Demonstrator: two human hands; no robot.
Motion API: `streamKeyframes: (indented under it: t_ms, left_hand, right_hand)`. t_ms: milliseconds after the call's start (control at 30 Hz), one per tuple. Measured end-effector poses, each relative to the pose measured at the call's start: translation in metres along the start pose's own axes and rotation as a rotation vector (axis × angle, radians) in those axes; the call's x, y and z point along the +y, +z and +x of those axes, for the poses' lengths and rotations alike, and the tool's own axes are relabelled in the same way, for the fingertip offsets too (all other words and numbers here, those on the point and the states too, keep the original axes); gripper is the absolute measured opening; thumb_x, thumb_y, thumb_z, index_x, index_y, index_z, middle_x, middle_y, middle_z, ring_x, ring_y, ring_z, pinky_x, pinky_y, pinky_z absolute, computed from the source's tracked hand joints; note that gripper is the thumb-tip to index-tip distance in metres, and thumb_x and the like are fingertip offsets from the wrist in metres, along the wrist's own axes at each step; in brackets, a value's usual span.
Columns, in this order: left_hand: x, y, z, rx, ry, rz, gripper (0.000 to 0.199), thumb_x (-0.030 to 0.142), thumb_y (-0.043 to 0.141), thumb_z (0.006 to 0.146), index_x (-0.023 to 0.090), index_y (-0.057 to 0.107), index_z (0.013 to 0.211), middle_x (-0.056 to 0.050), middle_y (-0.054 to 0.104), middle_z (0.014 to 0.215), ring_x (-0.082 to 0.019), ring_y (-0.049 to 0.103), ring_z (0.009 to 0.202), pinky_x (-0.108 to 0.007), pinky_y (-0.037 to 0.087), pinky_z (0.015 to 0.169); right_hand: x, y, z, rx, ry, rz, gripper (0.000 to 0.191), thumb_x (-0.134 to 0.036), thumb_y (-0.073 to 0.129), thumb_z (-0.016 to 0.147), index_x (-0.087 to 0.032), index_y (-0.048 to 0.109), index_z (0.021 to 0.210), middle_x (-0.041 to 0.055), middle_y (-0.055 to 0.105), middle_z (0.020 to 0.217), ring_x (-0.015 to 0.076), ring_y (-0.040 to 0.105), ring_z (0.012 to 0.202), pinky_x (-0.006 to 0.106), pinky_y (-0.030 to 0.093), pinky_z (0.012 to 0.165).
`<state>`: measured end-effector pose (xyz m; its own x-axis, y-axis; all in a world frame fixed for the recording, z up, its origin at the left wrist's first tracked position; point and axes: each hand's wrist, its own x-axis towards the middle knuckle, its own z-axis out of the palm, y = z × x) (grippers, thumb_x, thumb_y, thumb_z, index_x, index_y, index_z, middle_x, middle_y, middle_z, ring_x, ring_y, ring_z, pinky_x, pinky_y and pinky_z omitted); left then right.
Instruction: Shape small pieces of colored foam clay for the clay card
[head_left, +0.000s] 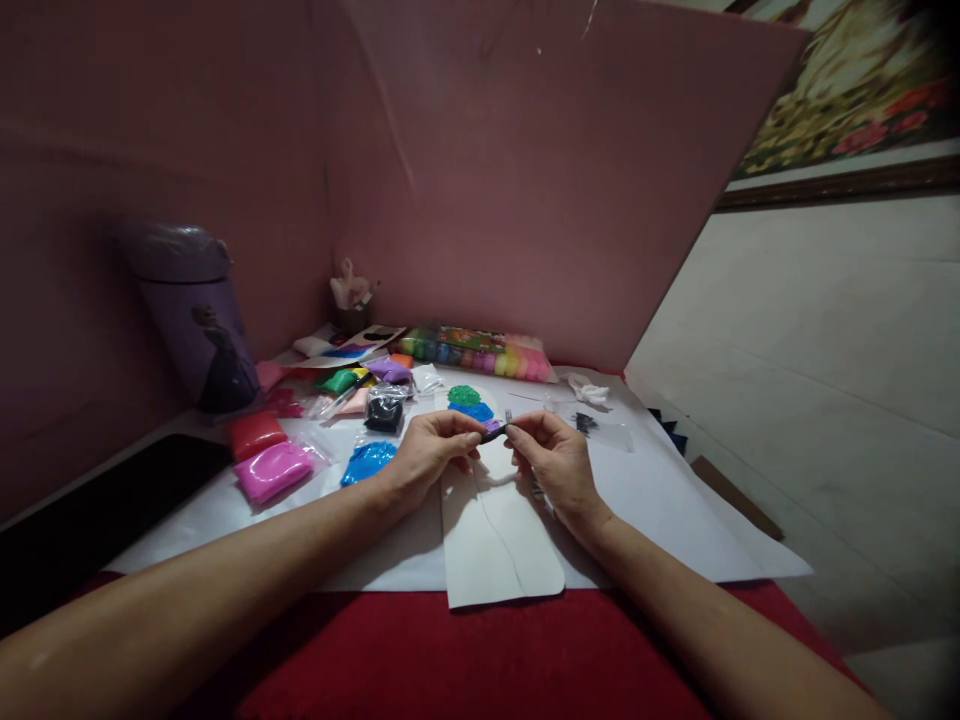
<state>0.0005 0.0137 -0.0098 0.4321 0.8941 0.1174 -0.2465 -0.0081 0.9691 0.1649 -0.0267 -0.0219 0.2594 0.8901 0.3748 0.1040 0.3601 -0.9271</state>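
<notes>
A small dark strip of modelling clay (493,433) is stretched between my two hands, above the white card. My left hand (435,450) pinches its left end with thumb and fingertips. At its right end, my right hand (556,465) pinches it the same way. Fork tines (508,415) poke up beside the right fingertips; whether that hand holds the fork or it lies behind, I cannot tell. Beneath both hands lies the white card (491,555), with a thin drawn line and green clay (463,396), blue clay (471,411) and partly hidden purple clay on its far part.
Bags of pink clay (274,472), blue clay (369,463) and black clay (384,412) lie left, among several others. A long multicoloured clay pack (476,352) lies behind. Left stand a purple tumbler (196,320) and a dark flat slab (112,500). White scraps (589,388) sit right.
</notes>
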Motion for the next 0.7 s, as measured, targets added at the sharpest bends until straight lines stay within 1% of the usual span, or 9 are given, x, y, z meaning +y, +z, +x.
streamKeyframes:
  t_ms: [133,267,367,467,633,700]
  left_hand:
    - [0.0022,0.0026,-0.0022,-0.044,-0.02,0.039,0.016,0.024,0.076,0.065,0.012,0.071,0.074,0.001,0.059,0.052,-0.007,0.049,0.045,-0.02,0.035,0.046]
    - [0.0026,0.0039,-0.003,-0.045,0.011,0.021,0.024,0.026,0.079,0.064,0.012,0.067,0.08,0.001,0.062,0.061,-0.007,0.051,0.046,-0.02,0.038,0.045]
    - [0.0016,0.0034,-0.0034,-0.067,0.015,0.033,0.028,0.029,0.078,0.067,0.011,0.067,0.085,-0.001,0.064,0.067,-0.007,0.051,0.048,-0.021,0.039,0.047]
    - [-0.0002,0.0021,-0.0031,-0.077,0.003,0.06,0.027,0.031,0.077,0.068,0.01,0.068,0.083,-0.002,0.063,0.063,-0.007,0.05,0.049,-0.02,0.038,0.049]
    - [-0.0025,0.0008,-0.0014,-0.117,-0.029,0.068,0.036,0.046,0.072,0.072,0.012,0.064,0.074,0.0,0.059,0.056,-0.008,0.049,0.043,-0.021,0.037,0.044]
    - [-0.0021,0.0012,-0.0015,-0.128,-0.026,0.079,0.036,0.047,0.073,0.072,0.012,0.063,0.074,0.001,0.058,0.056,-0.007,0.048,0.042,-0.021,0.036,0.043]
  right_hand:
    - [0.0025,0.0004,-0.002,-0.061,-0.006,0.0,0.019,-0.035,0.071,0.077,-0.018,0.064,0.081,-0.0019,0.06,0.064,0.0102,0.052,0.049,0.022,0.046,0.042]
    - [0.001,0.0014,-0.006,-0.164,-0.039,-0.005,0.021,-0.038,0.062,0.086,-0.018,0.065,0.089,-0.003,0.056,0.061,0.0104,0.053,0.049,0.023,0.049,0.044]
    - [0.0004,0.0018,-0.0082,-0.217,-0.051,-0.015,0.019,-0.036,0.066,0.083,-0.018,0.065,0.091,-0.0028,0.059,0.063,0.0105,0.054,0.051,0.023,0.048,0.047]
    - [0.0,0.002,-0.009,-0.241,-0.083,-0.049,0.016,-0.031,0.069,0.08,-0.019,0.066,0.09,-0.0013,0.064,0.07,0.0113,0.057,0.057,0.024,0.049,0.053]
    - [-0.0001,0.0015,-0.0093,-0.249,-0.129,-0.107,0.01,-0.027,0.066,0.082,-0.019,0.066,0.088,0.0013,0.068,0.075,0.0142,0.06,0.063,0.027,0.049,0.057]
    - [0.0008,0.0012,-0.0095,-0.256,-0.152,-0.128,0.008,-0.027,0.065,0.083,-0.019,0.066,0.087,0.0019,0.069,0.077,0.0152,0.062,0.066,0.028,0.05,0.061]
